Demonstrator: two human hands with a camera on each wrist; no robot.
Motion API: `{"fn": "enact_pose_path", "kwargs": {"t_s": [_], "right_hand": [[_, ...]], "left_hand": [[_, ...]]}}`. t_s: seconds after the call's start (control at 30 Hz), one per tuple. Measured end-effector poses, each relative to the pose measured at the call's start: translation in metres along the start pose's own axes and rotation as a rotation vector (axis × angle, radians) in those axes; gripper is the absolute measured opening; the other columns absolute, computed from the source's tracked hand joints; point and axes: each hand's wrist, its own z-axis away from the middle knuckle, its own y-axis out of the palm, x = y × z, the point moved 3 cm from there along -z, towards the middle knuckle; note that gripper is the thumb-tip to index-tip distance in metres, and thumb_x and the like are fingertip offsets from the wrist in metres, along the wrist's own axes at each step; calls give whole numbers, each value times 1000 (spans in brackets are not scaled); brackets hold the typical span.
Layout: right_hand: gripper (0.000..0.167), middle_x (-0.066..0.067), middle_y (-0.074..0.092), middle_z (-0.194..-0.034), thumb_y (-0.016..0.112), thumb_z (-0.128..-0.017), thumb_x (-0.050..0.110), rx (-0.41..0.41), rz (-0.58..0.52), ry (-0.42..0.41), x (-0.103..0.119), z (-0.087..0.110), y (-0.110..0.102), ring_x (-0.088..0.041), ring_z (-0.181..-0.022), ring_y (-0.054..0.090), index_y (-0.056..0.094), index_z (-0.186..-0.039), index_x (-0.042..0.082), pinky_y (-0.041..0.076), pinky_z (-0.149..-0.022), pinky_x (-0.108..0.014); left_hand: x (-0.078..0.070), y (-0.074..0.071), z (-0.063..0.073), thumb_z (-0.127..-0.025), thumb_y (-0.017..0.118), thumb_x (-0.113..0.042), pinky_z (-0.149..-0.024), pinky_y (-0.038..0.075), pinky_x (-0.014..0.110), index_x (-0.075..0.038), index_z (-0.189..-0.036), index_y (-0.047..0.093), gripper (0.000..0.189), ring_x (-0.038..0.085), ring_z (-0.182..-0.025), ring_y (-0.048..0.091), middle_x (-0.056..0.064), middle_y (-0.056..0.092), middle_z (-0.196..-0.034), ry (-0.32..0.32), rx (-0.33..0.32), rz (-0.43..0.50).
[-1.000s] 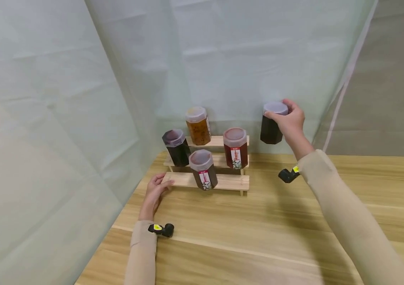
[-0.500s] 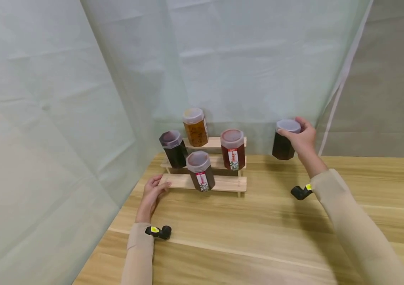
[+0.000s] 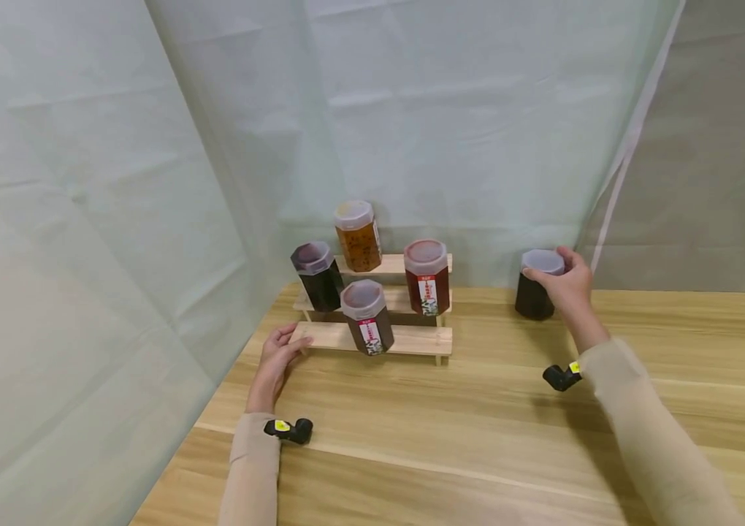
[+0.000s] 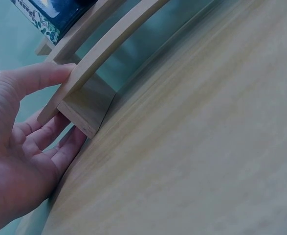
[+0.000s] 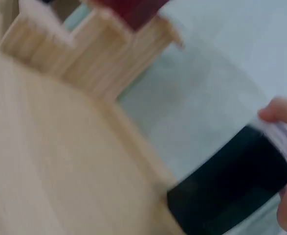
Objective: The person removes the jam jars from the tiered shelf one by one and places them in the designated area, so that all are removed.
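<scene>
My left hand (image 3: 275,361) grips the left end of the lowest step of a tiered wooden display rack (image 3: 421,339). In the left wrist view its thumb lies on the board (image 4: 97,58), with the fingers around the end and leg. Well to the rack's right, my right hand (image 3: 572,292) holds a dark jar (image 3: 534,301) upright by its whitish lid, near the table's back edge. In the right wrist view the jar's base (image 5: 202,208) is at the table edge; whether it touches I cannot tell.
On the rack stand an amber jar (image 3: 361,248) on top, a black jar (image 3: 321,288) and a red labelled jar (image 3: 434,292) in the middle, and a brownish labelled jar (image 3: 372,332) below. Pale cloth (image 3: 438,131) hangs behind the wooden table (image 3: 412,431).
My right hand has carried the dark jar rightward and down from beside the rack's top to the table's back edge. The left hand keeps its grip on the rack.
</scene>
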Motion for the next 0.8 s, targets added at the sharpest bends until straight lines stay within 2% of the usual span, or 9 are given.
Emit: {"fn": "enact_pose_path", "kwargs": {"t_s": [0.23, 0.4, 0.53, 0.8], "right_hand": [[80, -14, 43, -147, 77, -82, 28, -4, -26, -30, -14, -3, 6, -23, -132, 43, 36, -149, 11, 40, -110, -35], [79, -13, 44, -146, 77, -81, 21, -15, -78, -32, -18, -4, 11, -22, -132, 43, 37, -148, 11, 39, -111, -33], [77, -12, 45, -144, 77, -81, 18, -42, -97, -30, -22, -4, 10, -20, -129, 45, 38, -147, 11, 40, -109, -30], [75, -11, 46, -142, 78, -81, 18, -67, -106, -51, -27, -6, 4, -18, -126, 46, 40, -145, 10, 41, -106, -27]], "left_hand": [[-2, -6, 1, -87, 69, -7, -71, 48, 14, 0, -138, 41, 58, -5, -80, 58, 5, 58, -123, 3, -22, -14], [-1, -10, 2, -88, 68, -9, -72, 48, 13, 1, -140, 38, 60, -6, -81, 57, 15, 53, -136, -8, -18, -34], [-1, -8, 2, -89, 68, -9, -72, 47, 13, 1, -141, 37, 61, -7, -81, 56, 20, 48, -142, -9, -8, -37], [-2, 1, 2, -89, 67, -7, -71, 46, 13, 1, -141, 36, 61, -7, -79, 55, 15, 51, -137, -5, -1, -16]]}}
